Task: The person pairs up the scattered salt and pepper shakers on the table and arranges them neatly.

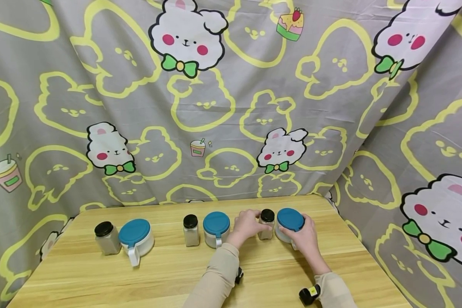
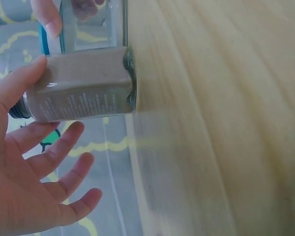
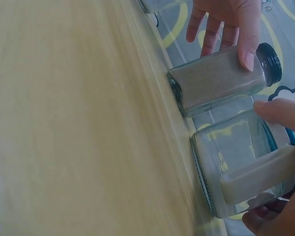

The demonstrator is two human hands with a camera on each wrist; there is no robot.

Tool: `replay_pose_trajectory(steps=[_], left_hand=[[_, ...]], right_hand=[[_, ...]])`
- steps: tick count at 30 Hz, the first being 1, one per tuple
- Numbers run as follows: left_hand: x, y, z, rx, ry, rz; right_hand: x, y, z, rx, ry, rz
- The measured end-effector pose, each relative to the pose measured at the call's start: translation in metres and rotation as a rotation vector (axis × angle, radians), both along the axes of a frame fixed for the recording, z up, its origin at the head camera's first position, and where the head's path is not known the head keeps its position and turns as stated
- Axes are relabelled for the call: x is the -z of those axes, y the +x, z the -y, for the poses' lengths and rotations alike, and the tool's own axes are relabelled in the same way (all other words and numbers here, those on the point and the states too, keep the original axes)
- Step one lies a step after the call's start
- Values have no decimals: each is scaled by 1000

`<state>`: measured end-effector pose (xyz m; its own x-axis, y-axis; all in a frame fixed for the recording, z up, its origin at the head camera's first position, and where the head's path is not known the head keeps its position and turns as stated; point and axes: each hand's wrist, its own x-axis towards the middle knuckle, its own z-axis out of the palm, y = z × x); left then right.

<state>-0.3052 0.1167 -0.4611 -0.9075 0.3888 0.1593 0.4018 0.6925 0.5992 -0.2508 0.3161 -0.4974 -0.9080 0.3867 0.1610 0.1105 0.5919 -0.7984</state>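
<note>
My left hand [image 1: 247, 226] pinches a square glass spice jar [image 2: 83, 81] between thumb and index finger, with the other fingers spread apart. Brown-grey powder fills the jar, and a black screw lid [image 1: 267, 214] tops it. Just right of it, my right hand [image 1: 307, 235] grips a clear glass seasoning pot [image 3: 236, 142] around its upper part, thumb on one side and fingers on the other. The pot has a blue lid [image 1: 290, 219] and a white handle [image 3: 260, 174] facing me. Both jar and pot stand upright on the wooden table [image 1: 269, 273], side by side.
Left of my hands stand another black-lidded jar [image 1: 191, 231] and blue-lidded pot [image 1: 216, 224]. A third such jar [image 1: 108, 238] and pot [image 1: 135, 235] sit at the far left. A patterned grey curtain [image 1: 215, 128] hangs behind the table's back edge and along its sides.
</note>
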Motion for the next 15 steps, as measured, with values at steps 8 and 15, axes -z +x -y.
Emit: replay_pose_trajectory(steps=[8,15], left_hand=[[1,2,-1,-7,-1,10],[2,3,-2,-29,17,29]], right_hand=[[-1,2,1,2,4,0],[-2,1,2,-4,-3,-5]])
